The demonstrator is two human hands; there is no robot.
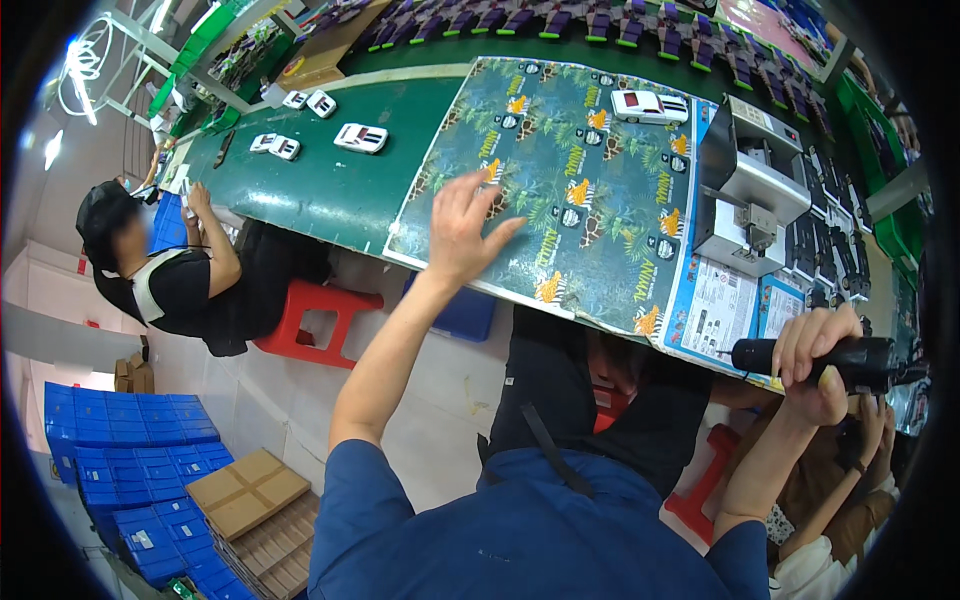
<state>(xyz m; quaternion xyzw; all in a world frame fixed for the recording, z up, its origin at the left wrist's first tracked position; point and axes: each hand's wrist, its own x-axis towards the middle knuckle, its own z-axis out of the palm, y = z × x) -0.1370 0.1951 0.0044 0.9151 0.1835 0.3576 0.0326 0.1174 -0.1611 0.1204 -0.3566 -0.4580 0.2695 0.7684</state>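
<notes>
My left hand hovers over or rests on the printed sheet, fingers spread and holding nothing; whether it touches the sheet I cannot tell. In my right hand, at the table's near right edge, is a black electric screwdriver, its thin tip pointing left. A white toy car with dark stripes sits at the far right of the sheet. Further left, on the green table, stand more white toy cars, the nearest one beyond my left hand.
A grey metal fixture stands right of the sheet, beside rows of black toy car bases. Purple toy parts line the far side. A co-worker sits at the left near a red stool. Blue crates are stacked lower left.
</notes>
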